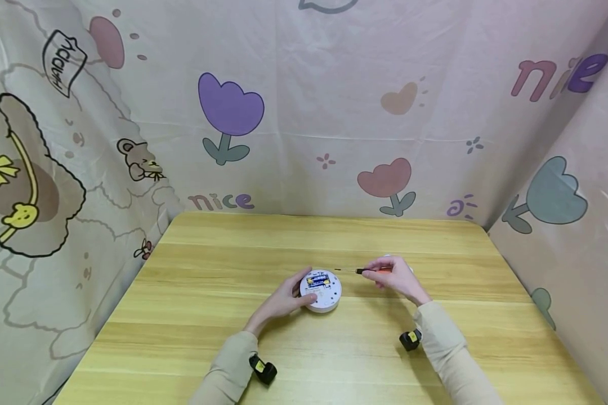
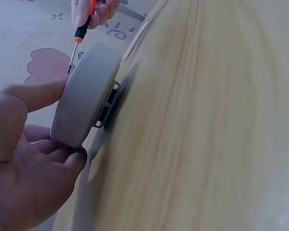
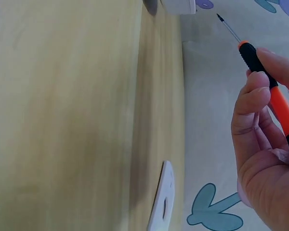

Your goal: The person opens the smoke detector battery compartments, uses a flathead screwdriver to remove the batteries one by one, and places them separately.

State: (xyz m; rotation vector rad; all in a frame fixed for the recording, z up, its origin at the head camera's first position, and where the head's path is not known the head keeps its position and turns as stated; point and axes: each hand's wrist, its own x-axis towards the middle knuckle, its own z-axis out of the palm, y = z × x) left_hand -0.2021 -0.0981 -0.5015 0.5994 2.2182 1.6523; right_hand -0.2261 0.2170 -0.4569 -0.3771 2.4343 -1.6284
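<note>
Left wrist: white device [image 2: 85, 98] between left fingers [image 2: 44, 94]

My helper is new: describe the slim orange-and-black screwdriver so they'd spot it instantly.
Above the pale wood-grain table, find the right hand. It holds the slim orange-and-black screwdriver, pointing toward the round white battery device. Unlike that device, it's thin and partly orange.
</note>
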